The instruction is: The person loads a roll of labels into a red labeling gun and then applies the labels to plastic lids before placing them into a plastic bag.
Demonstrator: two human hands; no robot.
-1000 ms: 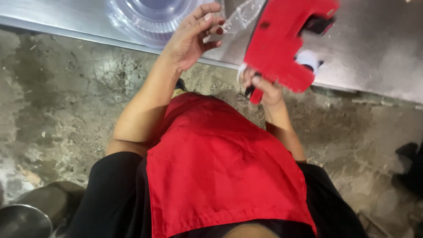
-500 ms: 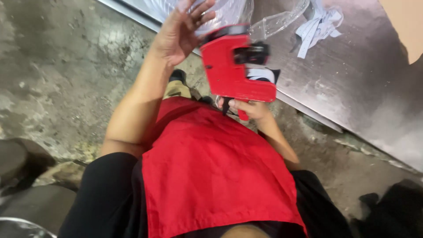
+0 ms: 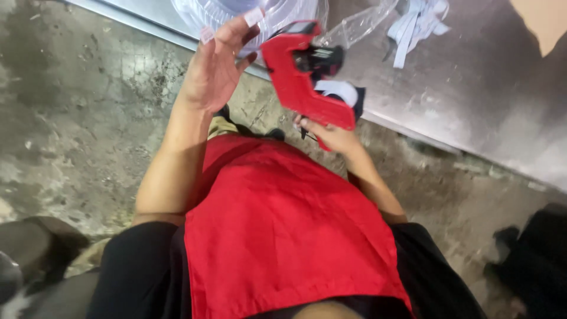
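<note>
Head view: our right hand point(image 3: 331, 133) grips the red label gun point(image 3: 304, 77) by its handle; rigid, light plastic, we judge. Our left hand point(image 3: 215, 71) is spread wide, small stickers seemingly on its fingertips, near clear plastic cups point(image 3: 260, 18) on the surface point(image 3: 472, 100).

— What differs from a second ago?

— The red label gun point(image 3: 307, 77) now sits lower and more to the left, tilted, its nose just beside the left hand point(image 3: 215, 71).

— And that hand?

— It has come off the clear plastic cups point(image 3: 254, 18) and now shows its palm, a small white label point(image 3: 254, 16) stuck on a fingertip.

— The right hand point(image 3: 331, 134)?

— It now shows clearly under the gun's handle.
</note>
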